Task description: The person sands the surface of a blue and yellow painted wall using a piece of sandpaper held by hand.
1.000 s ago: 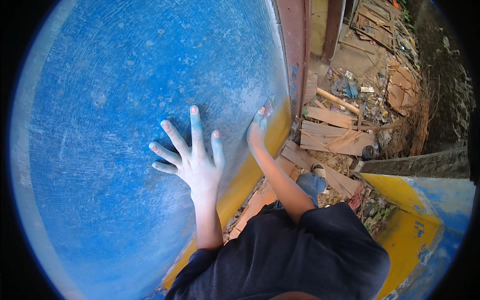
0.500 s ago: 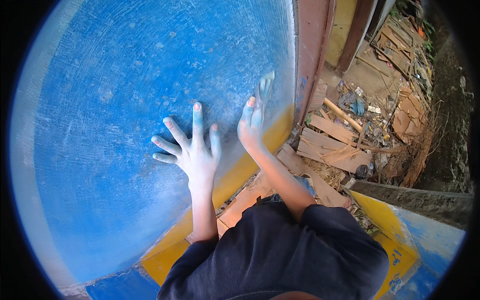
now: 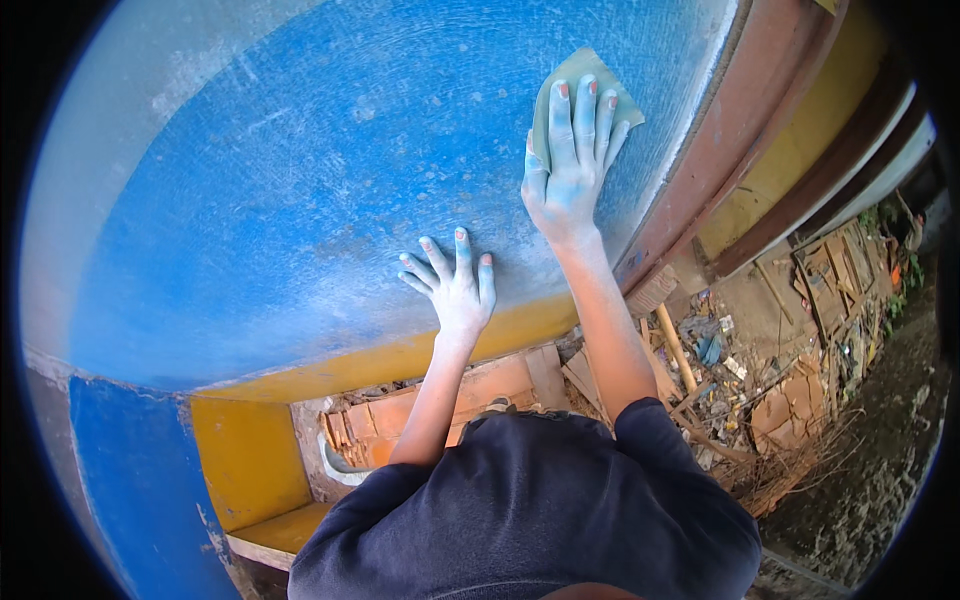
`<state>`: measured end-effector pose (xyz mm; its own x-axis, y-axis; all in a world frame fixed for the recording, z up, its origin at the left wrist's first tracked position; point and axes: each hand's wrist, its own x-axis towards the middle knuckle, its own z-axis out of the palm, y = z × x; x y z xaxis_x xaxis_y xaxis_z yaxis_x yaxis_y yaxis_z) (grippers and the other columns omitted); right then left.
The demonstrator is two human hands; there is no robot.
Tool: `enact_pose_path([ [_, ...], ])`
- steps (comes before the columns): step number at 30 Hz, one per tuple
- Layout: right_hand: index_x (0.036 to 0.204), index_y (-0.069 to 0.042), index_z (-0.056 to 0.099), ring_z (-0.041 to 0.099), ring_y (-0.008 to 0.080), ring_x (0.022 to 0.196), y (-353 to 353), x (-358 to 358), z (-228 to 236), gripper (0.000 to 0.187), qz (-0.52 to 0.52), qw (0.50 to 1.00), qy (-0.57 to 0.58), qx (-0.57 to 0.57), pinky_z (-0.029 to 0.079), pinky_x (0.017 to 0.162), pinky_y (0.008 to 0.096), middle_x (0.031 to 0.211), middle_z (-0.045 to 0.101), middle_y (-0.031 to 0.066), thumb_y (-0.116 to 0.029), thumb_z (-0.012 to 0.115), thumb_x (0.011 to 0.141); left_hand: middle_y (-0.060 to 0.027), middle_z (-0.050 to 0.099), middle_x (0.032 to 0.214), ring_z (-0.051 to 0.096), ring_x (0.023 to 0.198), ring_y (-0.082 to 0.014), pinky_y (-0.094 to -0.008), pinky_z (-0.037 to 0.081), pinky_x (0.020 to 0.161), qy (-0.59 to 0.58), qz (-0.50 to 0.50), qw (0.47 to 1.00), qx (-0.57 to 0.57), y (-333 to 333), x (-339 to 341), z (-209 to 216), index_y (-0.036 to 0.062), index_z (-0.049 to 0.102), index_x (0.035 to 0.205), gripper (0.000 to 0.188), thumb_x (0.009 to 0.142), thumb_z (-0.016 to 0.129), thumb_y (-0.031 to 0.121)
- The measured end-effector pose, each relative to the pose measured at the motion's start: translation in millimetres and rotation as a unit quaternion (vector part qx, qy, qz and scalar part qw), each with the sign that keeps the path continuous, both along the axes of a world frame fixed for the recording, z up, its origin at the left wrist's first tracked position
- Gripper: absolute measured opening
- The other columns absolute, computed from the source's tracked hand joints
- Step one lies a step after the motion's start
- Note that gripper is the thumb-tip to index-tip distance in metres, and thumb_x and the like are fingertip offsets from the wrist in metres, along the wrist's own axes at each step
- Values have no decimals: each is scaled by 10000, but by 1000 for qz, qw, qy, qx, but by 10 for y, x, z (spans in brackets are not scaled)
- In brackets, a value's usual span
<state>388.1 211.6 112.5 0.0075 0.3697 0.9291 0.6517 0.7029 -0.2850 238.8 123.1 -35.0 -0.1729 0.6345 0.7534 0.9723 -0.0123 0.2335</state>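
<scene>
Directly ahead of you, a broad blue wall fills the upper left, its paint scuffed and dusted pale. Your right hand is high on it, fingers long and close together, and its grip holds a grey-green sheet flat against the wall. Corners of the sheet stick out past your fingertips and beside your little finger. Your left hand is lower and to the left, well apart, its grip released and fingers spread, holding nothing. A wide stretch of wall lies free to the left of both hands; right of the sheet only a narrow strip remains before a brown frame. Below your left hand, a yellow band edges the wall.

Most of the sheet is hidden under your right hand, and whether your left palm touches the wall is hard to tell. Your dark shirt covers the lower middle, and black rounded corners cut off the view.

At lower left stand a yellow block and a darker blue panel. At right, the ground is cluttered with a pole, broken boards and small litter.
</scene>
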Motion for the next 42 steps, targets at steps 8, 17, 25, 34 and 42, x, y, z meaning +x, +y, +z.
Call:
enact_pose_path([
  [8, 1457, -364, 486, 389, 197, 1393, -167, -36, 239, 722, 36, 964, -255, 69, 195, 1158, 524, 1531, 444, -56, -217, 698, 783, -206, -2, 1651, -111, 1440, -586, -731, -57, 1092, -70, 81, 990, 86, -61, -314, 811, 175, 351, 1545, 562, 1022, 407, 373],
  [17, 1462, -312, 476, 413, 156, 1389, -354, -427, 752, 650, 171, 886, -408, 139, 358, 1132, 455, 1538, 426, -71, -159, 612, 845, -173, -10, 1659, -103, 1469, -527, -714, -11, 1111, -112, 138, 976, 123, -243, -762, 1491, 159, 232, 1584, 586, 1053, 307, 396],
  [25, 1494, -288, 438, 382, 196, 1421, -512, -916, 1101, 722, 129, 908, -363, 166, 157, 1204, 518, 1548, 420, -27, -220, 668, 813, -256, 79, 1628, -3, 1479, -513, -659, 51, 1148, -193, 39, 972, 126, -454, -541, 1089, 43, 244, 1559, 604, 1037, 357, 323],
  [34, 1525, -203, 391, 288, 215, 1478, -828, -1580, 1555, 690, 109, 924, -313, 190, 136, 1205, 521, 1575, 378, 63, -157, 588, 865, -305, 198, 1582, 225, 1461, -461, -508, 215, 1177, -210, -65, 941, 258, -1131, -1081, 1648, -53, 241, 1529, 617, 1022, 425, 248],
  [42, 1209, -69, 644, 477, 217, 1335, -907, -2080, 1006, 396, 262, 747, -582, 185, 361, 1144, 427, 1312, 602, 51, -172, 592, 831, -324, 111, 1593, 140, 1481, -479, -547, 172, 1182, -130, -79, 981, 120, -1064, -1561, 1606, -51, 174, 1546, 874, 975, 502, 524],
])
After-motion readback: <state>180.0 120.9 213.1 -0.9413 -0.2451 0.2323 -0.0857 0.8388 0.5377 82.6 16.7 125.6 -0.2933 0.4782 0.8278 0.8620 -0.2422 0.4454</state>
